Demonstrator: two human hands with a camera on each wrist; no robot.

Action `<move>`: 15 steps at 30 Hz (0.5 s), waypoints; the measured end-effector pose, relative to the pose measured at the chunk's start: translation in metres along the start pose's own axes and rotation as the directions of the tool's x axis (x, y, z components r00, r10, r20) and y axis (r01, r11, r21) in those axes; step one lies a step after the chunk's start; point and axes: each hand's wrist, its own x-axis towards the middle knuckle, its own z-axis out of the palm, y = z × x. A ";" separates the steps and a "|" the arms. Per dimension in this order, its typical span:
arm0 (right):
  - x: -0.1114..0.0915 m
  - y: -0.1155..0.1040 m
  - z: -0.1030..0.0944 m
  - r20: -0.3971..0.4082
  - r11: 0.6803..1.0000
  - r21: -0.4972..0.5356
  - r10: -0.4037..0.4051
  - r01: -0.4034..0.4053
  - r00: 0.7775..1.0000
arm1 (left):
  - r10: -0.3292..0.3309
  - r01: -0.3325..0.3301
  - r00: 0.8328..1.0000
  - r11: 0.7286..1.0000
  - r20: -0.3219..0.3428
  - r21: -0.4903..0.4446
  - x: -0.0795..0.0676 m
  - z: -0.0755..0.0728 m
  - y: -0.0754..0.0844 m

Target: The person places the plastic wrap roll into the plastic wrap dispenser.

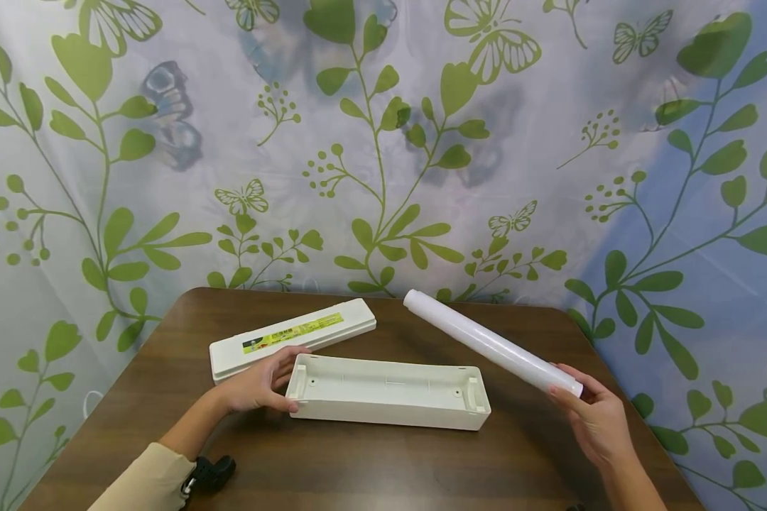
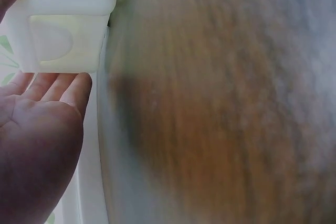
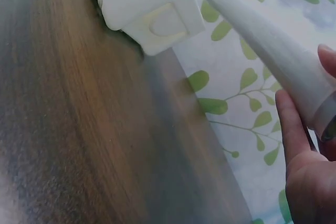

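A white plastic cling film box [image 1: 383, 413], long and open-topped, sits on the brown table. My left hand [image 1: 265, 383] holds its left end, thumb at the near corner and fingers round the far side. In the left wrist view, the box's end [image 2: 65, 40] fills the upper left, above the fingers of that hand [image 2: 42, 129]. To the right, my right hand [image 1: 594, 419] grips the near end of a white cling film roll [image 1: 486, 341], which slants away to the upper left. Behind the box lies its white lid [image 1: 351, 323], bearing a yellow-green label.
The brown wooden table [image 1: 422, 468] ends at a hanging sheet [image 1: 383, 177] printed with green leaves and butterflies. A black strap device [image 1: 211, 474] is on my left wrist, beside the sleeve. The lid overlaps my left fingers in the head view.
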 end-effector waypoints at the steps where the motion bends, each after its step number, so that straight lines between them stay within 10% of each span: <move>1: 0.001 0.000 0.001 0.012 1.000 -0.003 0.003 -0.003 1.000 | 0.004 -0.004 1.000 1.000 0.000 0.000 0.000 0.000 0.000; 15: 0.018 0.003 0.010 0.152 1.000 -0.012 0.020 -0.018 0.988 | -0.016 0.016 1.000 1.000 0.001 -0.009 0.000 -0.001 0.001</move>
